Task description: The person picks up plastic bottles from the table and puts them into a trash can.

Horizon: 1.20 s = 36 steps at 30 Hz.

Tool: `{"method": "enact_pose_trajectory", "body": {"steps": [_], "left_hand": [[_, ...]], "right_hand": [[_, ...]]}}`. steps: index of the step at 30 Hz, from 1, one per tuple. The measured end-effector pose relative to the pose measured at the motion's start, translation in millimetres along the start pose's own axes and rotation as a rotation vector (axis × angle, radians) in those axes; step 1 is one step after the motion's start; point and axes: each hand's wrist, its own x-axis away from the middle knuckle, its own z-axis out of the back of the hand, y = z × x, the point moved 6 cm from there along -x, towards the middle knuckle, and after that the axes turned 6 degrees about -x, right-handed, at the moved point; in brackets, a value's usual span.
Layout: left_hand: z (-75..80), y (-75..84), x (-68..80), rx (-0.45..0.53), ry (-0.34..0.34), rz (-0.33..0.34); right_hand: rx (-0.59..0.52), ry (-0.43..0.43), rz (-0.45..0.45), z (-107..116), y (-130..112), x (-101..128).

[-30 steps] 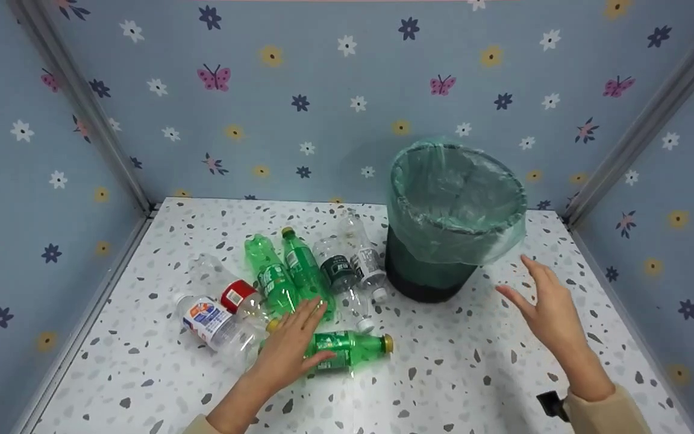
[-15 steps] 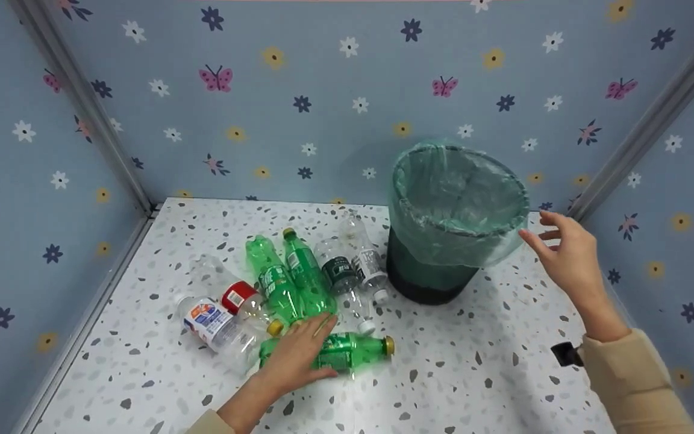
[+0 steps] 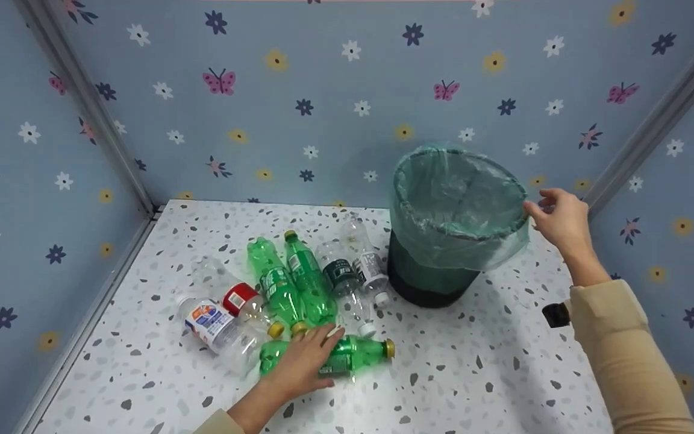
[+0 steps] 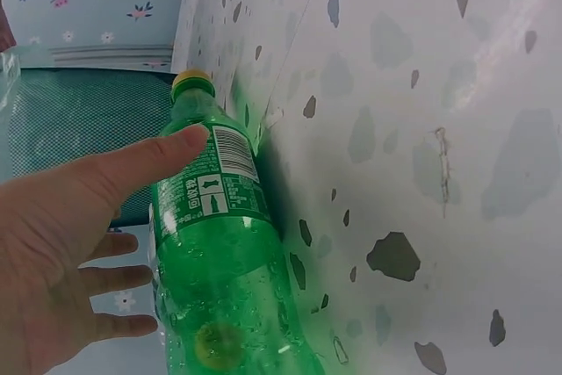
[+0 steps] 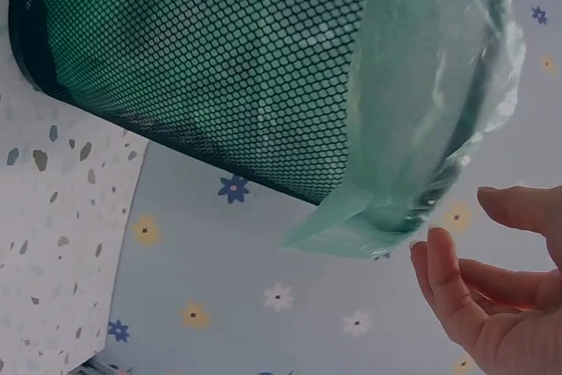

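My left hand (image 3: 306,360) lies over a green plastic bottle (image 3: 359,351) that rests on its side with its yellow cap to the right. In the left wrist view, the thumb (image 4: 167,157) overlaps the label and the other fingers reach toward the bottle's far side without curling round it. Beside the rim of a dark mesh trash bin (image 3: 422,283) is my right hand (image 3: 564,222). Its thumb stands apart from its bent fingers, with nothing between them in the right wrist view. A pale green bin liner (image 5: 404,129) is folded over the bin's rim, its edge close to these fingertips.
Left of the bin lie several more bottles: two green ones (image 3: 314,286), a clear one with a red label (image 3: 241,299), another with a blue-white label (image 3: 208,322), and two clear ones (image 3: 371,268). The speckled tabletop (image 3: 443,386) meets flower-patterned walls (image 3: 323,72).
My right hand has risen toward the back, from in front of the bin to beside its rim. The left hand has shifted slightly lower over the green bottle. The bottles stay put.
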Motion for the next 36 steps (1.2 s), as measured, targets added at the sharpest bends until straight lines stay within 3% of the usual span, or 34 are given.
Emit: {"method": "enact_pose_trajectory", "body": {"steps": [10,21,36], "left_hand": [[-11.5,-0.5,0.8,0.009,-0.024,0.036],[-16.8,0.3,0.7,-0.056,0.043,0.036],[-15.6,1.0,-0.4,-0.062,0.086,0.073]], "right_hand": [[-0.025,-0.031,-0.138,-9.8,14.3,-20.4],[-0.08,-0.007,-0.261,-16.6,21.3,-32.9],[-0.312,0.04,-0.345,-20.2,32.3,-33.9]]}}
